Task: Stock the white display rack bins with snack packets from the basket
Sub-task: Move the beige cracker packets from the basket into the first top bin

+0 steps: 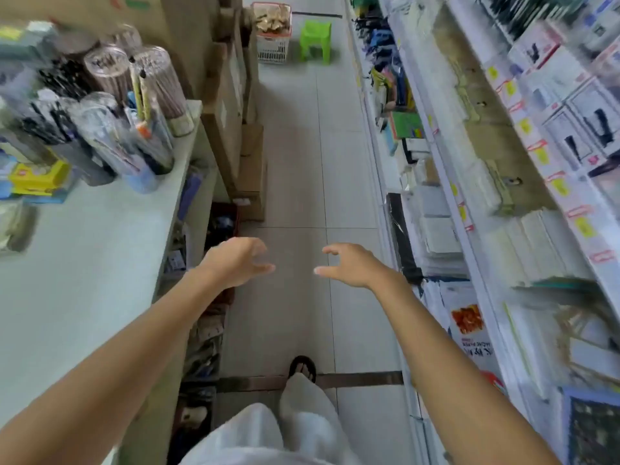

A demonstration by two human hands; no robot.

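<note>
Both arms are being held out fwd over the aisle floor. Left hand (235, 261) is hovering w/ fingers loosely curled, gripping nothing. Right hand (350, 265) is hovering just beside it in the same loose curl, also empty, w/ thumb and fingertips pointing toward the left hand. The two aren't touching; bare floor tile (295, 182) is showing btwn them.

Basket (272, 50), white w/ a red rim, is sitting on the floor well ahead of both hands at the far end of the aisle, roughly in line w/ the left hand. Snack packets (271, 16) are piling up in it above the rim. A green stool (315, 40) is standing just right of the basket.

Left of the left hand, a white counter (84, 263) is running alongside the forearm. Clear jars (110, 72) of pens and pencils are standing on it, ahead-left of that hand. Cardboard boxes (224, 112) are leaning along the aisle edge ahead of the left hand.

Right of the right hand, white shelves (469, 229) are holding packaged stationery w/ yellow price tags; detail there is blurring. Behind the hands, nearer the body, a sandalled foot (303, 367) is resting by a dark floor strip.
</note>
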